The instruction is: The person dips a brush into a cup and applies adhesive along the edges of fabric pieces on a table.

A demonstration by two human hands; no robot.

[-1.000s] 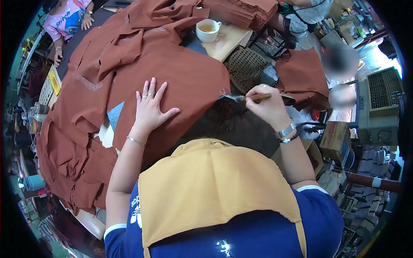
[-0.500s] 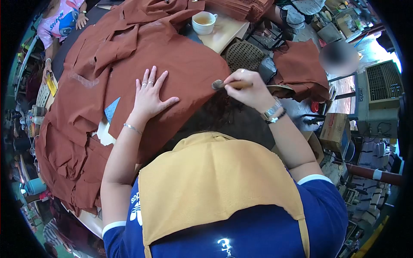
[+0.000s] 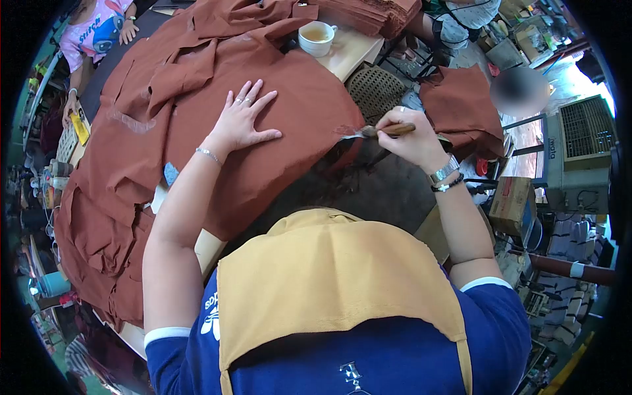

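Observation:
A large reddish-brown sheet of leather (image 3: 296, 99) spreads over the table in front of me. My left hand (image 3: 243, 122) lies on it, palm down with fingers spread. Past the sheet's right edge, my right hand (image 3: 413, 141) is closed around the wooden handle of a brush (image 3: 395, 130). The pale bristles point left and meet the edge of the sheet, where a darker, wet-looking patch shows. A white cup (image 3: 316, 39) holding yellowish-brown liquid stands beyond the leather.
More leather pieces lie crumpled (image 3: 118, 217) at left and stacked (image 3: 375, 14) at the back. A perforated stool (image 3: 376, 89) and draped leather (image 3: 461, 108) are at right. Another person's hand (image 3: 128, 31) rests at the far left. A cardboard box (image 3: 511, 203) stands right.
My left hand has moved away from me and slightly right on the leather. My right hand has shifted right with the brush, and a dark patch now shows at the sheet's edge.

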